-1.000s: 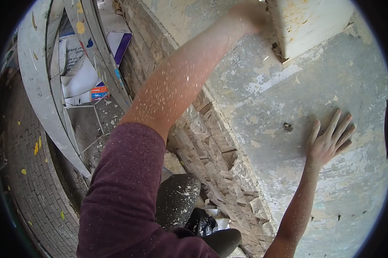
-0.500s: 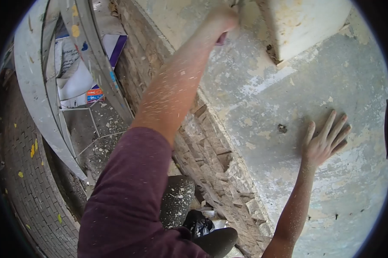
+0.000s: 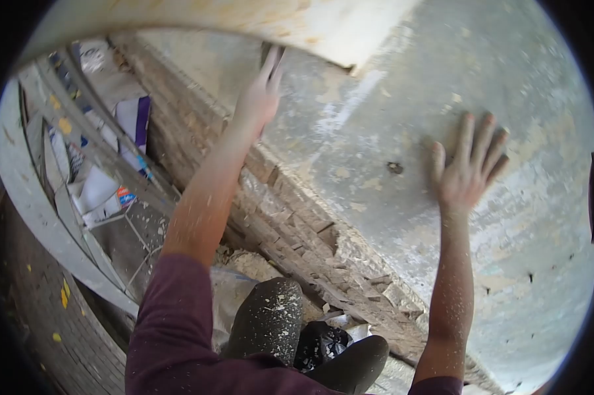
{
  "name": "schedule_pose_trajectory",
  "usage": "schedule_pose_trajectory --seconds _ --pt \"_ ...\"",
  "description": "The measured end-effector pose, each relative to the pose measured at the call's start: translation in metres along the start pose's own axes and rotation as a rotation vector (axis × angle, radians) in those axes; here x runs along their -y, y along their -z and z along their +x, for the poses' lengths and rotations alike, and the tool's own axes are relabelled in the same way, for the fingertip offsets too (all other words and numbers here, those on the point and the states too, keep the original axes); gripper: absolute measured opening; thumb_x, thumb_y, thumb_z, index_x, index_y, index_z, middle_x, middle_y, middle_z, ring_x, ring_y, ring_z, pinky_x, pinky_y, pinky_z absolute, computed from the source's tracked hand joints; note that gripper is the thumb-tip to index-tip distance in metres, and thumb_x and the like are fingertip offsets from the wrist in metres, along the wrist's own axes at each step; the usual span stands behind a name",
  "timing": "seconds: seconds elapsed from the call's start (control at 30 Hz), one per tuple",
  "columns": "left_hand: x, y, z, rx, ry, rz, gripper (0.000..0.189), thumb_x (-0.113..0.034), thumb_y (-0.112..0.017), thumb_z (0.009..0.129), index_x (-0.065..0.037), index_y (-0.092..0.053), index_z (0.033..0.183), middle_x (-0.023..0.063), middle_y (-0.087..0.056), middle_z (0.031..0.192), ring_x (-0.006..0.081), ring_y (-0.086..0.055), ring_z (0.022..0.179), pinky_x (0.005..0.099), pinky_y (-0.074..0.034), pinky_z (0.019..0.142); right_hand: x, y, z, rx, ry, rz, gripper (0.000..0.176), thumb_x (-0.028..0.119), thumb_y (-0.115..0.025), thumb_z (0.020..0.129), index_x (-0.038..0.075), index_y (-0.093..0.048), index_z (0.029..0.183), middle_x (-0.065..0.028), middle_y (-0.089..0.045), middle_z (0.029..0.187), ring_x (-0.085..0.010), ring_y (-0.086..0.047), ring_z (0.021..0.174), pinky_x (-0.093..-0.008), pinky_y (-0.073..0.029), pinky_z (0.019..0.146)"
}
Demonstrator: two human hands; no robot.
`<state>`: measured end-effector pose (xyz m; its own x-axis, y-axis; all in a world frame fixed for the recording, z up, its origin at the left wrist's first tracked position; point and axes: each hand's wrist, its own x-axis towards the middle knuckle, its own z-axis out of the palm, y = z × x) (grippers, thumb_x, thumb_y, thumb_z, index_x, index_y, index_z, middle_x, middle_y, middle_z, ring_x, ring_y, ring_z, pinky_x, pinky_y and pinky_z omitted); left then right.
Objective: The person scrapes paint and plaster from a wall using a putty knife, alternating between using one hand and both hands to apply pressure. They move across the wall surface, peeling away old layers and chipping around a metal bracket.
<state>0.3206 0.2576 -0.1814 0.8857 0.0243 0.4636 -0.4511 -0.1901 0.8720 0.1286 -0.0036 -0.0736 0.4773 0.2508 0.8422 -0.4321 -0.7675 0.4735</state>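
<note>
My left hand (image 3: 260, 102) is closed around a thin, dark-edged scraper (image 3: 276, 60), blurred by motion. It is close to the peeling wall (image 3: 376, 217), just below the pale overhanging slab (image 3: 244, 20); the slab hides part of the area beyond the tool. My right hand (image 3: 464, 178) lies flat against the wall with fingers spread, holding nothing. A small dark hole (image 3: 395, 168) shows in the plaster to its left. Paint flakes dot both forearms.
A broken, rough brick edge (image 3: 310, 243) runs diagonally along the wall's foot. On the left stands a paint-spattered ladder (image 3: 66, 237), with torn printed packaging (image 3: 99, 191) behind it. A black plastic bag (image 3: 322, 343) lies between my flake-covered knees (image 3: 267, 316).
The view has shifted, bringing the slab across the top. My left hand has moved left and closer to me with the scraper. My right hand stays at about the same wall spot.
</note>
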Motion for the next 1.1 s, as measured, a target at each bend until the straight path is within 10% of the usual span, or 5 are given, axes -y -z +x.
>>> schedule_pose_trajectory --seconds 0.17,0.23,0.8,0.97,1.1 --pt "0.128 -0.062 -0.189 0.274 -0.305 0.389 0.053 -0.025 -0.042 0.096 -0.029 -0.023 0.145 0.0237 -0.061 0.105 0.0437 -0.060 0.089 0.0512 -0.047 0.075 -0.006 -0.002 0.001 -0.011 -0.056 0.047 0.067 0.061 -0.033 0.090 0.023 -0.028 0.145 -0.0046 -0.011 0.155 -0.0271 -0.001 0.143 -0.0462 0.008 0.113" --pt "0.043 -0.061 -0.194 0.546 0.202 0.389 0.051 -0.020 -0.047 0.093 -0.021 -0.033 0.143 0.0224 -0.060 0.110 0.0408 -0.059 0.096 0.0423 -0.047 0.080 -0.006 0.003 0.000 0.101 -0.045 0.070 0.068 0.064 -0.031 0.089 0.024 -0.030 0.144 -0.0035 -0.013 0.154 -0.0279 -0.004 0.143 -0.0485 0.006 0.113" --pt "-0.239 -0.084 -0.049 0.153 -0.188 -0.114 0.054 -0.022 -0.038 0.097 -0.009 -0.021 0.146 0.0204 -0.061 0.087 0.0306 -0.061 0.077 0.0372 -0.047 0.068 -0.025 0.037 -0.007 -0.004 -0.006 0.534 0.059 0.049 -0.054 0.083 0.011 -0.052 0.129 -0.0098 -0.031 0.148 -0.0294 -0.016 0.141 -0.0516 -0.014 0.112" --pt "-0.247 -0.105 -0.049 0.191 -0.242 -0.523 0.051 -0.019 -0.034 0.097 -0.007 -0.022 0.146 0.0132 -0.060 0.087 0.0182 -0.060 0.074 0.0305 -0.047 0.063 -0.011 0.070 0.022 0.341 -0.473 1.551 0.051 0.019 -0.059 0.080 0.002 -0.045 0.126 -0.0264 -0.061 0.105 -0.0373 -0.059 0.105 -0.0449 -0.045 0.089" --pt "-0.227 -0.119 -0.028 -0.019 -0.621 -0.397 0.049 -0.018 -0.033 0.096 -0.007 -0.028 0.144 0.0185 -0.051 0.115 0.0263 -0.049 0.106 0.0379 -0.038 0.090 -0.020 0.060 0.038 -0.021 -0.467 1.069 0.054 0.007 -0.053 0.079 0.003 -0.039 0.130 -0.0271 -0.062 0.090 -0.0407 -0.062 0.084 -0.0465 -0.048 0.073"
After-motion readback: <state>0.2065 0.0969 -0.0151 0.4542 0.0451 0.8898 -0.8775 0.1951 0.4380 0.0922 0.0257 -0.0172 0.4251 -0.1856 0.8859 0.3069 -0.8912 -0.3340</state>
